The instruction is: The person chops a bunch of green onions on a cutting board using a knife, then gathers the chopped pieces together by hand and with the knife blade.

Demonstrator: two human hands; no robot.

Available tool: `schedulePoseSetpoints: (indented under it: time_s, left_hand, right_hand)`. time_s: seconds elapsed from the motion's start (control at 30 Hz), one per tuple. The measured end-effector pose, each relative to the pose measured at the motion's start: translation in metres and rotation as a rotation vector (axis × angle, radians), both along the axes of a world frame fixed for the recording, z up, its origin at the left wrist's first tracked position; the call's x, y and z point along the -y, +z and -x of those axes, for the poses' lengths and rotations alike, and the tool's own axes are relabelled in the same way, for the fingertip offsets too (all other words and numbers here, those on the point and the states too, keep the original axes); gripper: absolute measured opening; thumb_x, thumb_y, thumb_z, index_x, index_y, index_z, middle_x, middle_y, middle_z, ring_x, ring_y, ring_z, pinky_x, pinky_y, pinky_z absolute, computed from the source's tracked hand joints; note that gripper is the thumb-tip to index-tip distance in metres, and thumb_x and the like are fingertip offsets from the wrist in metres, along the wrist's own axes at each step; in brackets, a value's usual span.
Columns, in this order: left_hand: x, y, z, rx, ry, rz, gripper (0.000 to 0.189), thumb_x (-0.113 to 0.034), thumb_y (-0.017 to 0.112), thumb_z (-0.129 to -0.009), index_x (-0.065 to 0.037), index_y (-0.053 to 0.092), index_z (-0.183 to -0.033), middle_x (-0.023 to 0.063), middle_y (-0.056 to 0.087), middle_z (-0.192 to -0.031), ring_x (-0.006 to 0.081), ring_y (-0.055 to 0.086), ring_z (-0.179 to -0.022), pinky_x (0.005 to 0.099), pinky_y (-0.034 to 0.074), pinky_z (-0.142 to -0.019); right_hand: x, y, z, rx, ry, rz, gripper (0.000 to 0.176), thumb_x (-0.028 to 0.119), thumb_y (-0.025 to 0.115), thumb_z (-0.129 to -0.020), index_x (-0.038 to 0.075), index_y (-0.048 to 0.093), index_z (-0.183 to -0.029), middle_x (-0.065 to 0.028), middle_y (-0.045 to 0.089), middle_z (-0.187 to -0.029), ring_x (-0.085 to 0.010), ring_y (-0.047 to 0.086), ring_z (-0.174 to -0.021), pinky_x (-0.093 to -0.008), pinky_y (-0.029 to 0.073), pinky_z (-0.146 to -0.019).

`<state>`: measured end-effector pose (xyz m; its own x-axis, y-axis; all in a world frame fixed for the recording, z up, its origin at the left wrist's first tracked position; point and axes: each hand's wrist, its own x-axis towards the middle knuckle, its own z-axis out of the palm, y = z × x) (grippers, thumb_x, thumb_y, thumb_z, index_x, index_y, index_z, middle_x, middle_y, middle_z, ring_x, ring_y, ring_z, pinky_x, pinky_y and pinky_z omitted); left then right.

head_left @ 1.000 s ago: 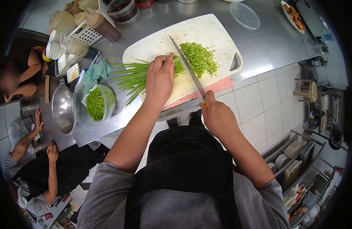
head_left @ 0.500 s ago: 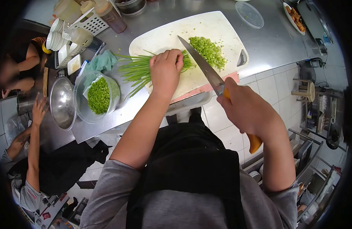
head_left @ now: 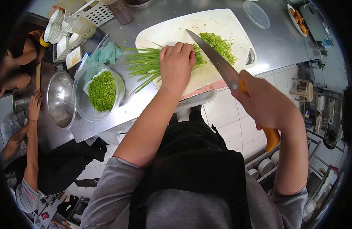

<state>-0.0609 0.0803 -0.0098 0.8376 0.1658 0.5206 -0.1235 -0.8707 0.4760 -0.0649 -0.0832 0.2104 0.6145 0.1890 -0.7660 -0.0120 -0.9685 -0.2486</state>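
My left hand is closed over a bunch of green onions, pressing it onto the white cutting board. The long green ends stick out to the left, past the board's edge. In my right hand is a kitchen knife with a yellow-orange handle. Its blade slants over the board, tip up and to the left, between the cut ends of the bunch and a pile of chopped green onions. More chopped green onions fill part of a clear plastic tub left of the board.
A steel colander stands left of the tub, with a teal cloth behind. Sauce bottles and a white basket are at the back left. A clear lid lies at the back right. A co-worker's hand is at far left.
The view has shifted slightly, so the board and both hands appear a little farther right. The knife stays beside the bunch. The co-worker's hand at left has lowered toward the counter edge.
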Motion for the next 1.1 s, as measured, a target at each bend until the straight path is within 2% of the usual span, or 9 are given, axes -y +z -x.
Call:
schedulePoseSetpoints:
  time_s: [0.2, 0.27, 0.33, 0.37, 0.53, 0.7, 0.83, 1.03, 1.1]
  left_hand:
    - [-0.002, -0.001, -0.001, 0.033, 0.008, 0.026, 0.012, -0.013, 0.074, -0.082, -0.013, 0.066, -0.092, 0.0034, 0.065, -0.088, 0.0264, 0.063, -0.085, 0.0398, 0.046, -0.085]
    - [-0.003, -0.002, 0.0, 0.025, -0.001, 0.04, 0.012, -0.013, 0.074, -0.082, -0.013, 0.066, -0.092, 0.0033, 0.065, -0.088, 0.0263, 0.063, -0.085, 0.0395, 0.046, -0.085]
    - [-0.003, -0.002, -0.001, 0.022, -0.011, 0.043, 0.012, -0.013, 0.074, -0.082, -0.013, 0.066, -0.092, 0.0034, 0.065, -0.089, 0.0259, 0.063, -0.085, 0.039, 0.046, -0.083]
    - [-0.002, -0.003, 0.0, 0.021, -0.018, 0.042, 0.012, -0.013, 0.074, -0.082, -0.013, 0.066, -0.092, 0.0034, 0.065, -0.089, 0.0259, 0.063, -0.085, 0.039, 0.046, -0.083]
    - [-0.003, -0.002, -0.001, -0.007, -0.012, 0.042, 0.012, -0.013, 0.073, -0.082, -0.013, 0.066, -0.092, 0.0035, 0.064, -0.09, 0.0258, 0.063, -0.086, 0.0395, 0.046, -0.081]
    - [-0.002, -0.002, 0.0, 0.002, -0.036, 0.057, 0.012, -0.012, 0.073, -0.082, -0.013, 0.066, -0.091, 0.0037, 0.064, -0.09, 0.0267, 0.062, -0.086, 0.0398, 0.046, -0.081]
    - [-0.002, -0.002, -0.001, 0.009, -0.027, 0.056, 0.013, -0.011, 0.073, -0.081, -0.012, 0.066, -0.091, 0.004, 0.064, -0.091, 0.0271, 0.062, -0.086, 0.0402, 0.046, -0.081]
    - [-0.003, -0.001, 0.0, 0.014, -0.053, 0.093, 0.014, -0.01, 0.073, -0.081, -0.012, 0.065, -0.092, 0.0045, 0.063, -0.091, 0.0275, 0.062, -0.086, 0.0408, 0.046, -0.08]
    - [-0.002, 0.0, 0.0, 0.001, -0.04, 0.08, 0.013, -0.011, 0.073, -0.081, -0.012, 0.065, -0.091, 0.0044, 0.063, -0.09, 0.0264, 0.062, -0.086, 0.04, 0.046, -0.081]
  right_hand:
    - [0.01, -0.126, 0.051, 0.32, 0.073, 0.014, 0.032, 0.019, 0.053, -0.1, -0.003, 0.04, -0.118, -0.0295, 0.067, -0.08, -0.0481, 0.068, -0.074, -0.0562, 0.055, -0.067]
    - [0.018, -0.121, 0.041, 0.363, 0.095, -0.032, 0.031, 0.019, 0.053, -0.1, -0.004, 0.041, -0.117, -0.0284, 0.066, -0.075, -0.048, 0.067, -0.073, -0.0564, 0.055, -0.066]
    - [0.015, -0.064, 0.009, 0.206, 0.078, -0.152, 0.03, 0.02, 0.053, -0.101, -0.004, 0.043, -0.115, -0.0283, 0.066, -0.075, -0.0476, 0.068, -0.075, -0.0561, 0.055, -0.068]
    - [-0.008, -0.013, 0.003, -0.013, -0.036, 0.02, 0.028, 0.021, 0.052, -0.101, -0.004, 0.045, -0.112, -0.0293, 0.067, -0.079, -0.047, 0.068, -0.078, -0.0553, 0.055, -0.07]
    - [0.009, -0.121, 0.051, 0.29, 0.087, 0.033, 0.032, 0.022, 0.054, -0.1, -0.004, 0.043, -0.116, -0.0285, 0.068, -0.079, -0.046, 0.069, -0.078, -0.0552, 0.055, -0.069]
    - [0.011, -0.042, 0.021, 0.18, 0.078, -0.072, 0.03, 0.022, 0.053, -0.1, -0.004, 0.046, -0.114, -0.0285, 0.068, -0.08, -0.0461, 0.069, -0.079, -0.0551, 0.055, -0.07]
    - [0.008, -0.114, 0.052, 0.28, 0.072, 0.016, 0.027, 0.022, 0.049, -0.102, -0.004, 0.046, -0.112, -0.0302, 0.067, -0.081, -0.0472, 0.068, -0.081, -0.0552, 0.055, -0.071]
    - [0.015, -0.048, 0.021, 0.182, 0.105, -0.083, 0.029, 0.02, 0.053, -0.101, -0.003, 0.044, -0.114, -0.0288, 0.068, -0.082, -0.0465, 0.068, -0.081, -0.0544, 0.054, -0.071]
    - [0.016, -0.069, 0.04, 0.218, 0.107, -0.02, 0.031, 0.022, 0.053, -0.101, -0.003, 0.042, -0.116, -0.0284, 0.068, -0.081, -0.0458, 0.069, -0.081, -0.0543, 0.055, -0.071]
